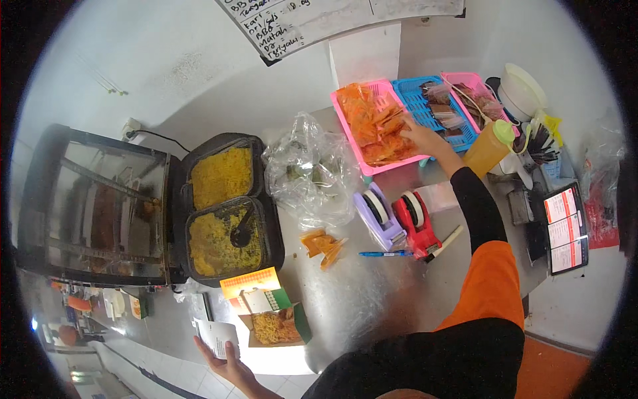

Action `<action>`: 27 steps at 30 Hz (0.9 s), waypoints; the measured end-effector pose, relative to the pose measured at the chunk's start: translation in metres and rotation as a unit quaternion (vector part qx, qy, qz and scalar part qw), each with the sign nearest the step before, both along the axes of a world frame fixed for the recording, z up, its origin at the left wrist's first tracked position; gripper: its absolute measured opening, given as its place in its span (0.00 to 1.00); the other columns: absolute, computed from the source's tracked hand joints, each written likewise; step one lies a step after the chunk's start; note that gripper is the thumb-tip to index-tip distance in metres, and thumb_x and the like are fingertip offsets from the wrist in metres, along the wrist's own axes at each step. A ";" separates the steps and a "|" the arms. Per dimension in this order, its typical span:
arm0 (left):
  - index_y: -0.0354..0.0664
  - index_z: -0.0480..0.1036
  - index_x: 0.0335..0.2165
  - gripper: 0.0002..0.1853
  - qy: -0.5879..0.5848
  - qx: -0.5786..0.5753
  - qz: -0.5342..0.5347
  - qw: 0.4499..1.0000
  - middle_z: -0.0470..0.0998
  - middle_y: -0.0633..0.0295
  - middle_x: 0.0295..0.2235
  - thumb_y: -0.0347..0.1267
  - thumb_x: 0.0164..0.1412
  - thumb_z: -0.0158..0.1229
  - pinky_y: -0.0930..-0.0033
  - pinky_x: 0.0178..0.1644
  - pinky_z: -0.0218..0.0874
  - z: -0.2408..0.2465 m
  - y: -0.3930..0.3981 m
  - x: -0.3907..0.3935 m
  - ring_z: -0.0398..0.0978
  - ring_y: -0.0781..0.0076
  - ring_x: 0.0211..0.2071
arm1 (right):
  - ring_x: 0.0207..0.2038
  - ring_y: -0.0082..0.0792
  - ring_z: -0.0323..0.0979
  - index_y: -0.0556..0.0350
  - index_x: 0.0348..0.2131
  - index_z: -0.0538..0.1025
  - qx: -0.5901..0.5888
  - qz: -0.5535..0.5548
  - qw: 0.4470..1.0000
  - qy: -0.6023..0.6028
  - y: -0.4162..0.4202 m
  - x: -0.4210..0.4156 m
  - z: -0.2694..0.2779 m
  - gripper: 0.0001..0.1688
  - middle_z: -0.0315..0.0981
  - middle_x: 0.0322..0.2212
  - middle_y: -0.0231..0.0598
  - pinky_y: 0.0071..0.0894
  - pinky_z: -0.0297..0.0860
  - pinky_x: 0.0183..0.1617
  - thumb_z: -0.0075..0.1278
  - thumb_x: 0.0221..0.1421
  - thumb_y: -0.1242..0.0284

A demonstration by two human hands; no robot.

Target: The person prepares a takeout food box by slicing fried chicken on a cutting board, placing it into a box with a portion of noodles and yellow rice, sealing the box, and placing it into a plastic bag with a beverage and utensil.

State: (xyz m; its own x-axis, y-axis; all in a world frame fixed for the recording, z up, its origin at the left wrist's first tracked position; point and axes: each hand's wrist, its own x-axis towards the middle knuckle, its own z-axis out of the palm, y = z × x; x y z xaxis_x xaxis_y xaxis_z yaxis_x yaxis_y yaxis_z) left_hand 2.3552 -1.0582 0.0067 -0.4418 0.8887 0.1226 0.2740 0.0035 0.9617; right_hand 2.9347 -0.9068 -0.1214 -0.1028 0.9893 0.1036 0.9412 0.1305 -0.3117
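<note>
My left hand (230, 369) holds a printed paper slip (219, 338) at the lower left, beside an open food box (305, 324) of fried-looking food (274, 328). With arm stretched out, my right hand (424, 137) reaches over the pink plastic basket (396, 167), which is full of orange sauce sachets (360, 112). Its fingertips are among the sachets at the basket's right side; whether they grip one cannot be seen. A few more orange sachets (321, 247) lie on the metal table (339, 294), above the food box.
A black double food container (276, 239) holds yellow food and a black spoon, next to a glass display case (109, 209). Around the table are a clear plastic bag (309, 174), tape dispensers (381, 219), a blue pen (384, 254), a blue basket (416, 92), a sauce bottle (486, 149) and a tablet (565, 229).
</note>
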 end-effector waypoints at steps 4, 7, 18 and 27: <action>0.39 0.49 0.50 0.36 0.054 -0.008 0.025 0.998 0.47 0.53 0.52 0.17 0.39 0.48 0.64 0.51 0.46 -0.003 0.002 -0.001 0.48 0.62 0.52 | 0.42 0.46 0.58 0.59 0.31 0.64 0.129 -0.010 0.990 0.057 0.008 0.014 -0.027 0.20 0.52 0.40 0.47 0.36 0.62 0.40 0.48 0.31 0.83; 0.39 0.49 0.50 0.36 0.057 -0.007 0.018 0.998 0.47 0.53 0.52 0.17 0.39 0.48 0.64 0.52 0.46 -0.004 0.002 -0.001 0.49 0.62 0.52 | 0.40 0.45 0.60 0.60 0.34 0.62 0.190 -0.082 0.977 0.046 0.007 0.009 -0.028 0.22 0.52 0.38 0.47 0.36 0.63 0.37 0.47 0.32 0.84; 0.39 0.50 0.50 0.35 0.000 -0.001 0.024 1.000 0.49 0.53 0.52 0.18 0.40 0.49 0.64 0.51 0.47 -0.013 0.004 0.000 0.51 0.62 0.51 | 0.47 0.52 0.49 0.57 0.46 0.50 0.099 -0.028 0.989 0.107 0.012 -0.002 -0.027 0.51 0.47 0.41 0.53 0.39 0.51 0.50 0.60 0.20 0.74; 0.39 0.50 0.50 0.35 0.032 -0.003 0.037 0.999 0.49 0.54 0.51 0.17 0.40 0.48 0.66 0.50 0.48 -0.011 -0.003 -0.003 0.53 0.63 0.49 | 0.51 0.66 0.38 0.46 0.49 0.37 -0.059 -0.254 0.965 0.002 0.050 -0.006 -0.084 0.64 0.27 0.48 0.69 0.48 0.49 0.51 0.62 0.17 0.71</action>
